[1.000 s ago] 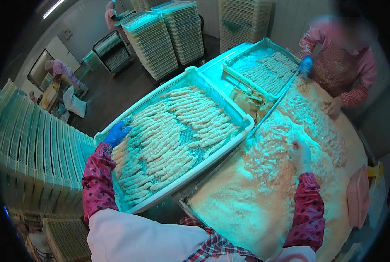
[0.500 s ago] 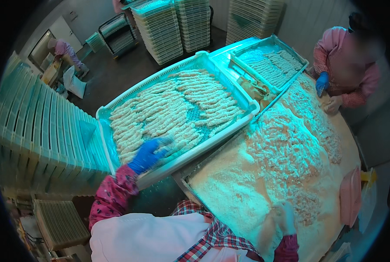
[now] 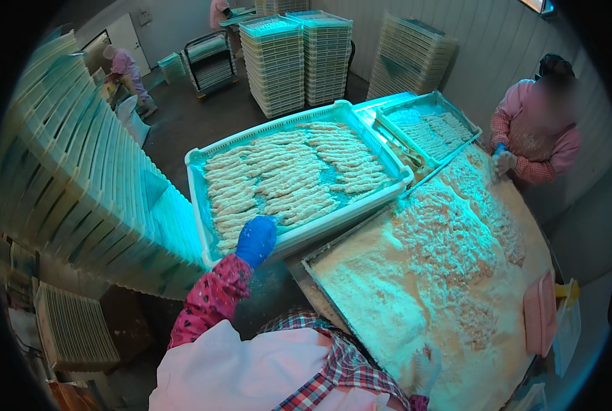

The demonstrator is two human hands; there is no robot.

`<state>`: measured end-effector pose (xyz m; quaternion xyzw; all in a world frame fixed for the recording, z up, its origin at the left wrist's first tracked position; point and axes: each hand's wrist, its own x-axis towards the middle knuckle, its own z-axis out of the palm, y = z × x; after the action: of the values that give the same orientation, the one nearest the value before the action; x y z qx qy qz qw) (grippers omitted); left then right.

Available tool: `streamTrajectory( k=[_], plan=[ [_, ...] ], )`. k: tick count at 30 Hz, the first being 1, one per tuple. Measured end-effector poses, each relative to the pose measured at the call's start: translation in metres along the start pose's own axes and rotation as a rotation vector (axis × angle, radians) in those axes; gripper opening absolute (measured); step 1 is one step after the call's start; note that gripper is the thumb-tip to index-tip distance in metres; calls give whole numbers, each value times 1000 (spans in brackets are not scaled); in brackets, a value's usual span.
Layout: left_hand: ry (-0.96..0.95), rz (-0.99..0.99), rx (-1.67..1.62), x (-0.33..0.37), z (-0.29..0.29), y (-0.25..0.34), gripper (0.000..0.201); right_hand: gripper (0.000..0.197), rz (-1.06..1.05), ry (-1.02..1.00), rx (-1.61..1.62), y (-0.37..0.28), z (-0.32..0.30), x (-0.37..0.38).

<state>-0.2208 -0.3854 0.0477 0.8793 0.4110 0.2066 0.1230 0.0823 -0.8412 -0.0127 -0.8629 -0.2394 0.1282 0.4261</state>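
Observation:
My left hand (image 3: 257,241), in a blue glove, is at the near-left edge of a white slatted tray (image 3: 306,231). Its back faces up and hides the fingers, so a grip cannot be made out. Rows of crumb-coated strips (image 3: 278,175) fill most of the tray, touching side by side, with bare tray showing between some rows. Down at the near part of the crumb-covered worktable (image 3: 361,288), my right hand (image 3: 426,370) wears a pale, crumb-dusted glove. It blends with the crumbs around it, and its fingers are unclear.
Across the table a co-worker (image 3: 535,130) has both hands together over the crumbs. A second tray of strips (image 3: 432,127) lies at the far end. A pink basket (image 3: 540,314) stands on the right edge. Tall tray stacks rise at left (image 3: 94,171) and behind (image 3: 272,68).
The view has shifted, so the scene sits lower. My left hand, blurred with spread fingers over the strips before, now appears more gathered at the tray's near edge. My right hand is lower in view.

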Motion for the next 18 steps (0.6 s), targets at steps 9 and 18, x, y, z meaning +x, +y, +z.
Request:
streamTrajectory(
  k=[9, 18],
  plan=[
    [178, 162, -150, -11, -5, -11, 20, 39, -286, -52, -129, -12, -7, 2],
    [392, 107, -16, -17, -134, -71, 56, 38, -319, 10, -326, -74, 2, 23]
  ],
)
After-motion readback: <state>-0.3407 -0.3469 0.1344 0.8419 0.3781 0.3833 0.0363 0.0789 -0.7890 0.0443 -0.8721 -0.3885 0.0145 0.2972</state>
